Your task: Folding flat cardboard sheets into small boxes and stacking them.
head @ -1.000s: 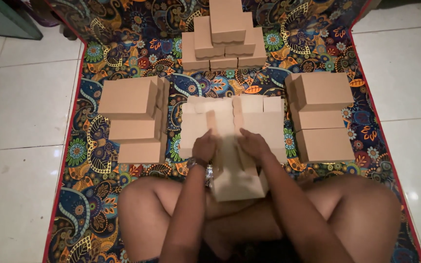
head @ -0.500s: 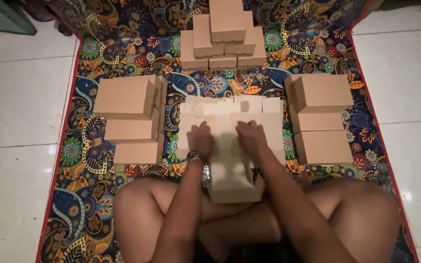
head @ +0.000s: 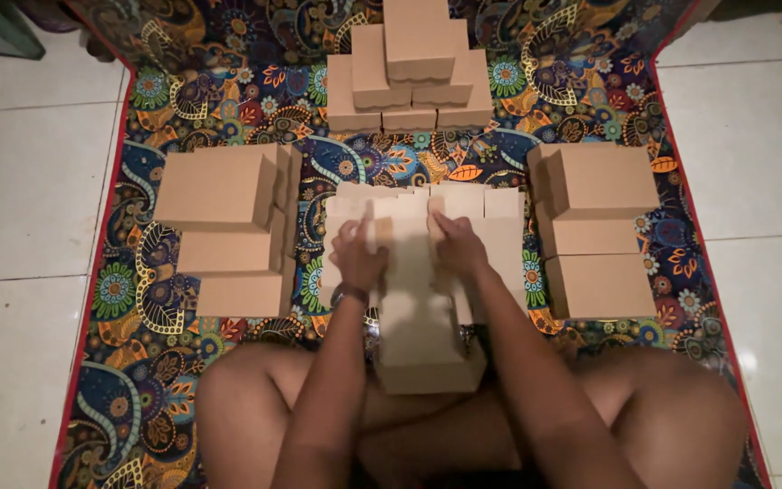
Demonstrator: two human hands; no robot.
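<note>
Left: stack of closed brown boxes (head: 228, 231) on patterned mat (head: 138, 362). Left hand (head: 357, 258), fingers curled, pressing left edge of half-folded cardboard box (head: 418, 317) in lap. Flat cardboard sheets (head: 500, 226) lie under and beyond it. Right hand (head: 457, 244), fingers bent, grips box's right top edge. Right: another box stack (head: 597, 231).

Single head cam, looking steeply down and forward from close above the lap onto the patterned mat (head: 183, 362) and floor (head: 29, 199).
</note>
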